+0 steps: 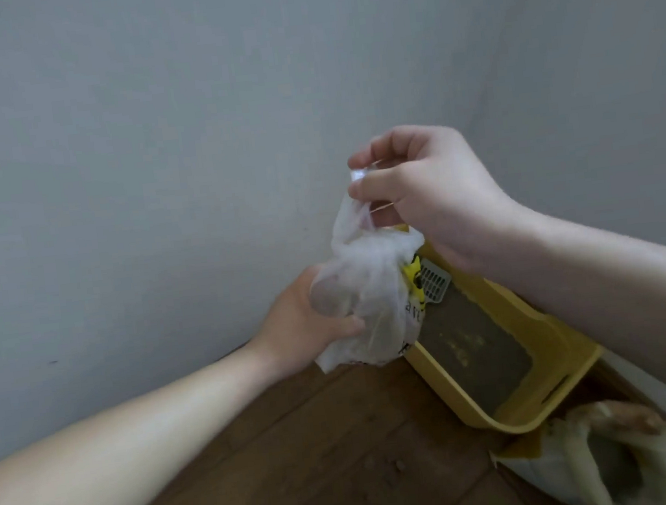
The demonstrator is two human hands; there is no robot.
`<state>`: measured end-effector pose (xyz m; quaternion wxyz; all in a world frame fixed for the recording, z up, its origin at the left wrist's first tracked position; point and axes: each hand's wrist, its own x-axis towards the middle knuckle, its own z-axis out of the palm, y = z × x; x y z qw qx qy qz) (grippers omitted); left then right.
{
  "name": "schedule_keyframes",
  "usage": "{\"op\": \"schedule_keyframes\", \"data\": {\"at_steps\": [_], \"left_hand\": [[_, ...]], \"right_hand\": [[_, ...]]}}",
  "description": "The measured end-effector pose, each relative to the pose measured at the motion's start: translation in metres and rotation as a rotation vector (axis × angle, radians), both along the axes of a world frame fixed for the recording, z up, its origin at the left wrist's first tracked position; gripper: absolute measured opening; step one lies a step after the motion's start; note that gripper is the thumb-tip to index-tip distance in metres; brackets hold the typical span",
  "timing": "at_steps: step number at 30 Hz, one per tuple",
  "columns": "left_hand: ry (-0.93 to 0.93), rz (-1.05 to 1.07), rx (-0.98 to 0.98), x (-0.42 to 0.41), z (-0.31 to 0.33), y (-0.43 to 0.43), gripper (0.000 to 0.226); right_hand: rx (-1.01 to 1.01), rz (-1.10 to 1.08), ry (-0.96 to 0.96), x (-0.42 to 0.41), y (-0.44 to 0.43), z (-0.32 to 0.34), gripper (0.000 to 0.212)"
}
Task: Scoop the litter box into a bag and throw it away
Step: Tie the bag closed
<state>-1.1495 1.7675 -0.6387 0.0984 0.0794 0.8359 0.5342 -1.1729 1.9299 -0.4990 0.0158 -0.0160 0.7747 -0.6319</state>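
Up in the air over the wooden floor (324, 459), a small translucent white plastic bag (372, 289) is held between both hands. The left hand (302, 325) cups and grips the bag's bulging lower part from the side, its thumb pressed across the front. The right hand (428, 193) is above it, fingers curled, and pinches the gathered neck of the bag between thumb and forefinger. The two hands are apart, joined only by the bag. Yellow and black print shows on the bag's right side. What is inside is too hazy to name.

Just behind and below the bag, a yellow litter box (535, 313) stands on the floor, pushed into the corner where the grey walls (148, 148) meet. Its long side runs along the right wall. Greyish-brown litter (472, 344) with a few pale flecks fills its bottom. A white slotted scoop (435, 280) leans inside the box at its far end, partly hidden by the bag.

Near the floor's lower right edge, just beside the near end of the litter box, an open pale sack (633, 467) sits. I cannot tell what it holds.
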Motion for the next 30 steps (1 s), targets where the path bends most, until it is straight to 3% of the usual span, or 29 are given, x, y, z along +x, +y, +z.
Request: {"op": "schedule_keyframes", "data": {"at_steps": [3, 9, 18, 23, 30], "left_hand": [[0.012, 0.011, -0.018, 0.014, 0.066, -0.002, 0.035], [-0.048, 0.132, -0.034, 0.041, 0.215, -0.008, 0.052], [-0.061, 0.31, 0.001, 0.093, 0.446, -0.015, 0.055], [-0.037, 0.437, 0.023, 0.137, 0.524, -0.023, 0.054], [-0.054, 0.723, 0.056, 0.217, 0.586, -0.04, 0.052]], "right_hand": [[0.064, 0.006, 0.007, 0.012, -0.004, 0.062, 0.018], [0.202, 0.033, 0.053, 0.036, -0.014, 0.221, 0.021], [0.348, 0.265, 0.158, 0.075, -0.032, 0.461, 0.025], [0.282, 0.393, 0.164, 0.102, -0.042, 0.54, 0.024], [0.194, 0.663, 0.171, 0.155, -0.081, 0.6, 0.028]]}}
